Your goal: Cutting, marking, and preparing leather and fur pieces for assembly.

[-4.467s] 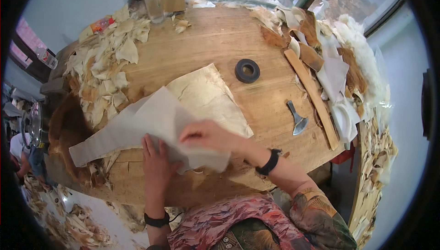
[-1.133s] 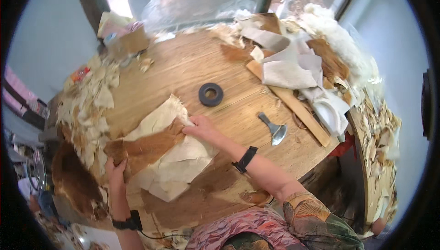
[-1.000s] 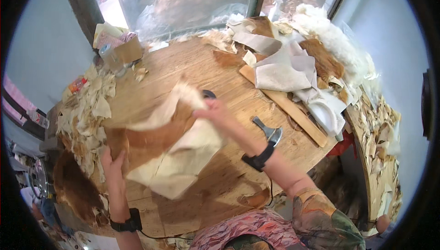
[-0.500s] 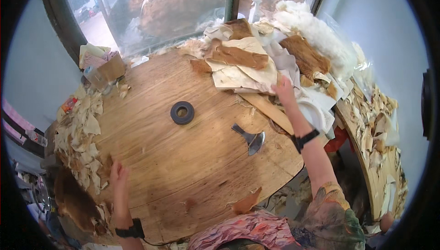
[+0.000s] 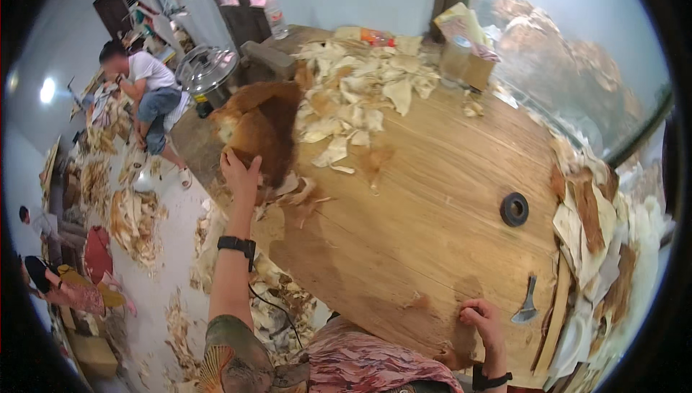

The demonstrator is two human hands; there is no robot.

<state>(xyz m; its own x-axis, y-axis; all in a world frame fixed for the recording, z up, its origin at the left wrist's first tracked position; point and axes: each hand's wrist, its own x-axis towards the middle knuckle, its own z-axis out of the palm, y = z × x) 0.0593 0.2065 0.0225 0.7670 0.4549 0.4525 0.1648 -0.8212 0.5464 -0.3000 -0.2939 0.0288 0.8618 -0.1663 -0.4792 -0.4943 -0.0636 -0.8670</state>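
Note:
My left hand point(image 5: 240, 177) reaches to the near edge of a brown fur pelt point(image 5: 277, 133), which lies folded on the table's left end. Its thumb and fingers are spread apart, with the fingertips at the fur. My right hand point(image 5: 484, 324) hovers over the table's near edge, fingers loosely curled with nothing visible in them. Close to it on the right lies a dark metal blade with a short handle point(image 5: 528, 303). A black roll of tape point(image 5: 514, 209) rests farther back on the wooden table point(image 5: 404, 227).
Pale hide scraps point(image 5: 360, 90) are heaped beside the pelt. Hides and furs point(image 5: 587, 227) pile up on the right, near a wooden strip point(image 5: 553, 317). A carton point(image 5: 477, 72) stands at the back. A seated person point(image 5: 148, 86) is off to the left, beyond scraps on the floor.
The view has swung left. My right hand has left the hide pile and come back to the near edge. My left hand has moved to the fur pelt.

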